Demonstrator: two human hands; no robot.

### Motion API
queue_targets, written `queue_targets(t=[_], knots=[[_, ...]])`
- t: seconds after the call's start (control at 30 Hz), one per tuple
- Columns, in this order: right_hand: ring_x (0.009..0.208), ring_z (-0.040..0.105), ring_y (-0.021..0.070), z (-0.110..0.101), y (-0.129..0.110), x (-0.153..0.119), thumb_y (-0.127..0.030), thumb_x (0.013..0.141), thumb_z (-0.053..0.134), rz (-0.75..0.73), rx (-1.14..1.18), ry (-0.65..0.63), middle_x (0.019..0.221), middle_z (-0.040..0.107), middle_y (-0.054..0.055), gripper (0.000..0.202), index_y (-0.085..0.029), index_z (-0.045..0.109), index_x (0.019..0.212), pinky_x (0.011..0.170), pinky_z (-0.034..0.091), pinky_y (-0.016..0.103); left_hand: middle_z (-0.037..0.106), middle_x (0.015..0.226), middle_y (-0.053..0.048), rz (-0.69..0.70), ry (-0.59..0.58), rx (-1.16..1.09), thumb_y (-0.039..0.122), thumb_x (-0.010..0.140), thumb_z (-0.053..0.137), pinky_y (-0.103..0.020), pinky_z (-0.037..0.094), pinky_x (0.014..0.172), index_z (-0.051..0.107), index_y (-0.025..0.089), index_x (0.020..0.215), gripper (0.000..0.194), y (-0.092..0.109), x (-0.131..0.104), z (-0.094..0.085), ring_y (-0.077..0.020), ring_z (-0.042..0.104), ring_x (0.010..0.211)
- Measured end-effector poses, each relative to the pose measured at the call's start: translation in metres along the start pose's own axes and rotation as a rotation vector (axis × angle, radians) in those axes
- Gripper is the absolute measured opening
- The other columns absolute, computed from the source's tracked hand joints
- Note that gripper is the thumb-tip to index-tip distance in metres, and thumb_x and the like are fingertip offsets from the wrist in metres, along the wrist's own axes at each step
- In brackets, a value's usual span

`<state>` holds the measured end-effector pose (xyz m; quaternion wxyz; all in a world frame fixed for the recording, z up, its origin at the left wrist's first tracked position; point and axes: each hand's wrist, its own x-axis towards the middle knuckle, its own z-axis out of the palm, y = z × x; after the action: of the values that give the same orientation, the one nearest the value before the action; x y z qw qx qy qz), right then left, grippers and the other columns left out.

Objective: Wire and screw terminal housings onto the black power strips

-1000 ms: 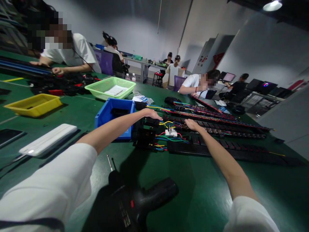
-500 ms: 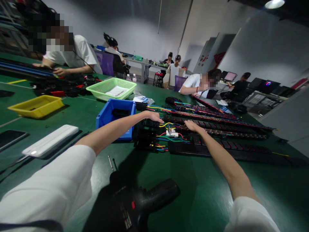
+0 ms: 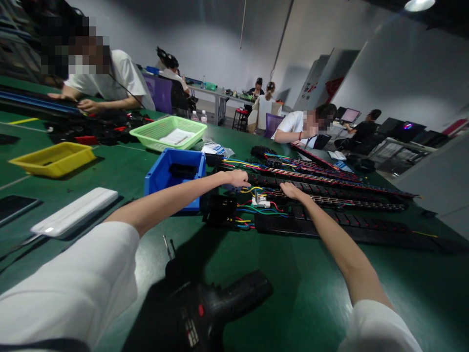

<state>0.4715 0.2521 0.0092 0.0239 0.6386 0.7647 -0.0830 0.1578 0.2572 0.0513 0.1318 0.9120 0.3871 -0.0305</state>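
Note:
My left hand [image 3: 237, 178] is closed, its fingers curled down at the left end of a long black segmented strip [image 3: 318, 188]. Whatever those fingers pinch is hidden. Farther right, my right hand [image 3: 292, 190] has its fingers wrapped over the same strip. Between and just below both hands sits a white connector block [image 3: 261, 201] with red, yellow and green wires around it. Nearest to me lies another black strip [image 3: 330, 227], coloured wires [image 3: 245, 225] running from its left end to a black end box [image 3: 222, 205].
A blue bin [image 3: 157, 176] stands under my left forearm. Nearby are a green basket [image 3: 146, 135], a yellow tray [image 3: 54, 164], a white power bank [image 3: 75, 212] and a phone [image 3: 16, 208]. A black power drill [image 3: 205, 308] lies in front. Co-workers [image 3: 124, 78] sit across the table.
My left hand has curled its fingers in more and shifted slightly at the strip's end. My right hand stays in place. The view has moved a little.

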Motion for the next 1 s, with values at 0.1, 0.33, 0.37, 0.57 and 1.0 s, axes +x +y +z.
queue_targets(t=[0.1, 0.33, 0.37, 0.57, 1.0], knots=[[0.1, 0.06, 0.0184, 0.001, 0.001, 0.001, -0.038, 0.095, 0.053, 0.036, -0.01, -0.003, 0.114, 0.06, 0.008, 0.03, -0.014, 0.059, 0.114, 0.089, 0.051, 0.04, 0.067, 0.1, -0.012, -0.009, 0.048, 0.01, 0.048, 0.093, 0.049, -0.035, 0.049, 0.086, 0.068, 0.012, 0.099, 0.041, 0.001, -0.003, 0.001, -0.0229, 0.063, 0.095], [0.099, 0.06, 0.0182, -0.012, 0.002, -0.008, -0.04, 0.096, 0.052, 0.134, 0.02, 0.116, 0.111, 0.061, 0.008, 0.031, -0.014, 0.059, 0.111, 0.088, 0.051, 0.04, 0.069, 0.084, -0.015, -0.058, 0.12, -0.013, 0.064, 0.089, 0.034, -0.03, 0.044, 0.072, 0.072, 0.01, 0.09, 0.067, -0.003, -0.013, -0.004, -0.0217, 0.063, 0.078], [0.098, 0.06, 0.0181, -0.016, 0.002, -0.011, -0.041, 0.096, 0.051, 0.147, 0.027, 0.147, 0.11, 0.061, 0.008, 0.032, -0.014, 0.06, 0.11, 0.088, 0.05, 0.039, 0.069, 0.083, -0.014, -0.059, 0.119, -0.024, 0.066, 0.088, 0.032, -0.029, 0.043, 0.07, 0.072, 0.01, 0.09, 0.069, -0.002, -0.014, -0.007, -0.0207, 0.062, 0.075], [0.1, 0.058, 0.0219, -0.034, -0.003, -0.036, -0.04, 0.102, 0.029, 0.21, 0.05, 0.396, 0.102, 0.063, 0.014, 0.045, -0.012, 0.064, 0.102, 0.091, 0.044, 0.04, 0.07, 0.092, -0.01, 0.035, 0.127, -0.064, 0.072, 0.084, 0.036, -0.026, 0.04, 0.069, 0.068, 0.012, 0.102, 0.071, 0.012, -0.029, -0.037, -0.0191, 0.062, 0.078], [0.097, 0.057, 0.0299, -0.04, -0.052, -0.077, -0.033, 0.098, 0.011, 0.212, 0.091, 0.83, 0.099, 0.065, 0.019, 0.06, -0.012, 0.067, 0.1, 0.09, 0.037, 0.04, 0.069, 0.1, -0.012, 0.187, 0.214, 0.119, 0.047, 0.084, 0.06, -0.03, 0.045, 0.076, 0.06, 0.013, 0.114, 0.045, 0.099, -0.033, -0.061, -0.0245, 0.065, 0.09]])
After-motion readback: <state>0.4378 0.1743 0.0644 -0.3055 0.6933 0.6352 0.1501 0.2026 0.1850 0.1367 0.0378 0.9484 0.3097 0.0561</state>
